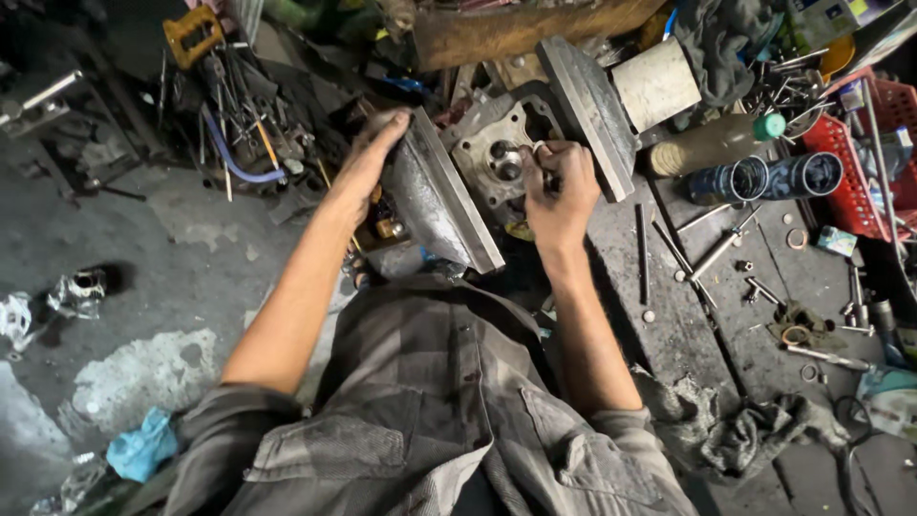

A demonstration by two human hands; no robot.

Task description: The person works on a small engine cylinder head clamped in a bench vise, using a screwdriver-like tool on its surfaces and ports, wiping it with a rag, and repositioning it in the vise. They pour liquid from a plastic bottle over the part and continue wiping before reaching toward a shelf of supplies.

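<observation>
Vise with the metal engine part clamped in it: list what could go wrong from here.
1. The right hand works small pieces on the engine part between the vise jaws; one could slip and drop among the clutter below.
2. The left hand rests on the vise's near jaw plate, whose edge might pinch or scrape it.
3. Loose bolts and rods on the bench could roll off if knocked.

An engine part (497,153) sits clamped between two vise plates, one (435,201) to its left under the left hand (368,158), the other (587,115) to its right. The right hand (559,186) rests on the part. Bolts (726,263) lie scattered on the workbench (669,334) further right, before two tubes (774,177) and a basket (855,143).
</observation>
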